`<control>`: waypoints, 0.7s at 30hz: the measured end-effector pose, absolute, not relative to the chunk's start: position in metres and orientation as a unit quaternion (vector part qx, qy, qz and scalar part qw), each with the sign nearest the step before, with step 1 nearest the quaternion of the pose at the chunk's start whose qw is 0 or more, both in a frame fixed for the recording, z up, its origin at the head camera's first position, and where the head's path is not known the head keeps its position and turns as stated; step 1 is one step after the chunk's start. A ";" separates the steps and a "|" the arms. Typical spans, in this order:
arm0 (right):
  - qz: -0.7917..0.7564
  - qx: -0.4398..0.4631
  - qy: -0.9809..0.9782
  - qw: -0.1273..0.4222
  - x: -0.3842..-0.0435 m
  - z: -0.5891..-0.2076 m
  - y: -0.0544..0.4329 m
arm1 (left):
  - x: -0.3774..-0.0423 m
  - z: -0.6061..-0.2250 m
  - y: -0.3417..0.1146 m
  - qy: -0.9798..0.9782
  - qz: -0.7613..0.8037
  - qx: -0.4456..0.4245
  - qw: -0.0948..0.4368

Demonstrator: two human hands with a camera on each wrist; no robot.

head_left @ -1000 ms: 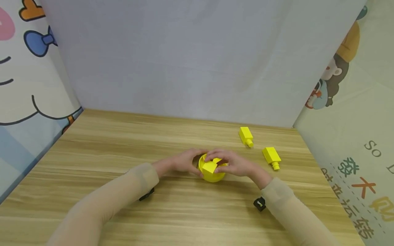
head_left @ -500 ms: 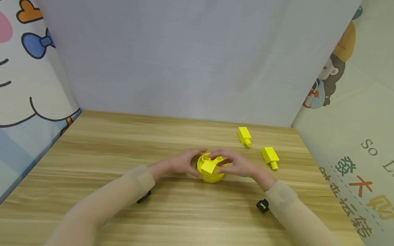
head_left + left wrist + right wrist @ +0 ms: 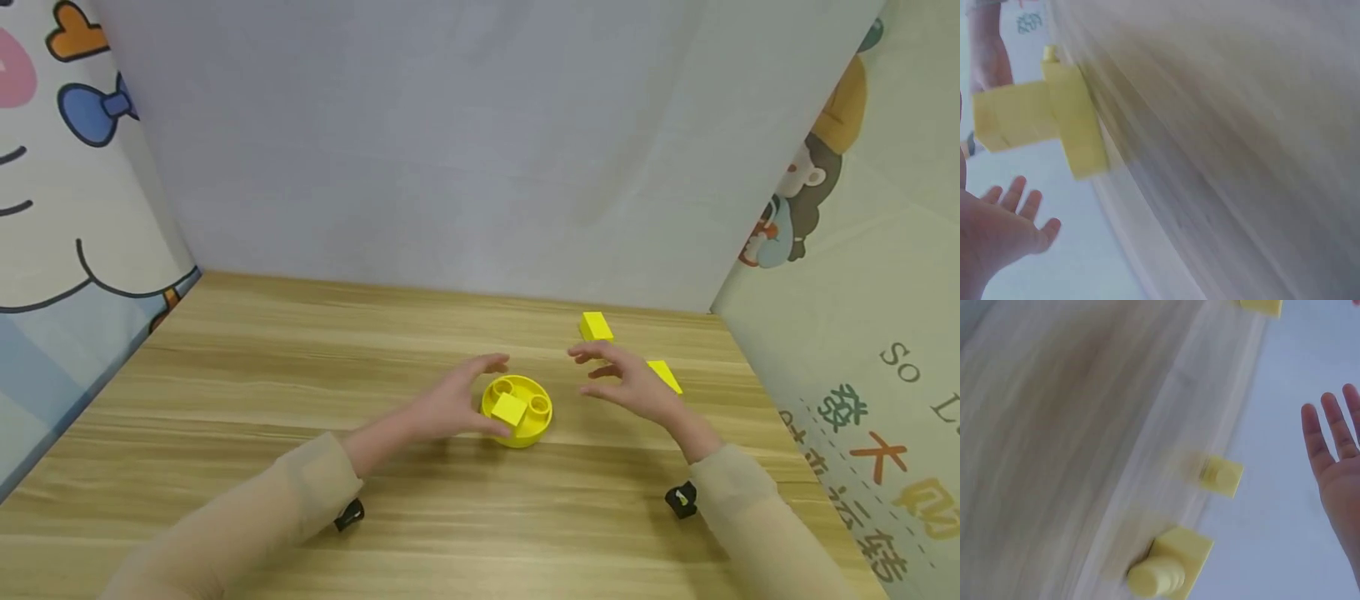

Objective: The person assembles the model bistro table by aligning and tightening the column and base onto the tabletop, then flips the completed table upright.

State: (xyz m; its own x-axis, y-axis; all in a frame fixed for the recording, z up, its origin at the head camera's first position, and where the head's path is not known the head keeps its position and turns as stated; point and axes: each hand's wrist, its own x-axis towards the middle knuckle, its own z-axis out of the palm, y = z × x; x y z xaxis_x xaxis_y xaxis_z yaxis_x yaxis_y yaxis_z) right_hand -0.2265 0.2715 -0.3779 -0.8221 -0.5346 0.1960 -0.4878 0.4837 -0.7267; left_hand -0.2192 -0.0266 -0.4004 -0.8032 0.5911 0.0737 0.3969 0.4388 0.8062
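Note:
A shallow round yellow base [image 3: 529, 430] with raised ring sockets lies on the table. One yellow block [image 3: 510, 407] stands upright in it, also seen side-on in the left wrist view as a block [image 3: 1013, 115] rising from the base. My left hand [image 3: 450, 408] curves around the base's left side, fingers spread and thumb overlapping its front edge. To the right, my right hand [image 3: 630, 386] hovers with loosely bent fingers and nothing in them. It partly covers two loose yellow blocks, a far one [image 3: 596, 326] and a nearer one [image 3: 666, 375]. Their round stepped pegs show in the right wrist view.
The wood-grain table [image 3: 300, 350] ends at a pale cloth backdrop [image 3: 450, 167]. Printed cloths hang at the left and right. Dark wrist devices [image 3: 682, 500] sit under both sleeves, close over the table.
My right hand has left the block in the base and moved right toward the two loose blocks. The left hand has opened wider beside the base, which stays in place.

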 end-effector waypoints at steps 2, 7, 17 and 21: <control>-0.399 -0.273 0.875 0.007 -0.230 -0.380 0.284 | -0.211 -0.399 -0.023 0.841 0.455 0.275 0.099; -0.371 -0.220 0.902 -0.015 -0.239 -0.387 0.314 | -0.197 -0.399 -0.015 0.845 0.477 0.235 0.062; -0.309 -0.098 0.946 -0.002 -0.244 -0.391 0.350 | -0.194 -0.407 -0.002 0.856 0.476 0.199 0.025; -0.286 -0.066 0.956 0.012 -0.247 -0.395 0.357 | -0.194 -0.408 0.000 0.854 0.480 0.197 0.026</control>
